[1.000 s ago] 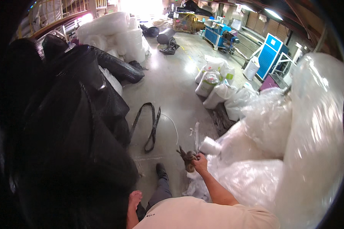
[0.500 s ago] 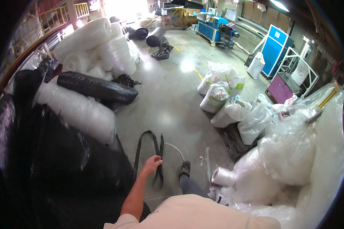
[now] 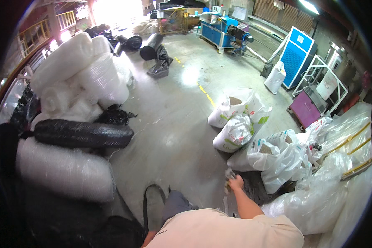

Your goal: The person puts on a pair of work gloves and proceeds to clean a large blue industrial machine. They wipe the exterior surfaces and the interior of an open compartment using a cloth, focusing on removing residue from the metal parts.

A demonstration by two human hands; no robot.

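Note:
My right hand (image 3: 236,182) reaches down beside the white sacks, fingers closed on a small grey and tan thing (image 3: 229,175) whose kind I cannot make out. Of my left arm (image 3: 149,237) only a strip of skin shows at the lower edge; the left hand itself is out of sight. A black strap (image 3: 146,202) forms a loop on the floor close to that arm, partly hidden by my leg (image 3: 175,204). Dark sheeting (image 3: 258,186) lies on the floor just right of my right hand.
White sacks (image 3: 231,138) stand open-topped on the right, beside heaped clear plastic film (image 3: 306,211). Bubble-wrap rolls (image 3: 66,169) and a black-wrapped roll (image 3: 82,134) lie on the left. Farther off stand a purple cart (image 3: 306,103), a blue cabinet (image 3: 298,56) and a blue machine (image 3: 215,35).
My left hand has dropped from the black strap out of sight. My right arm has come into view, reaching down near the sacks. The view has shifted, and my body leans forward.

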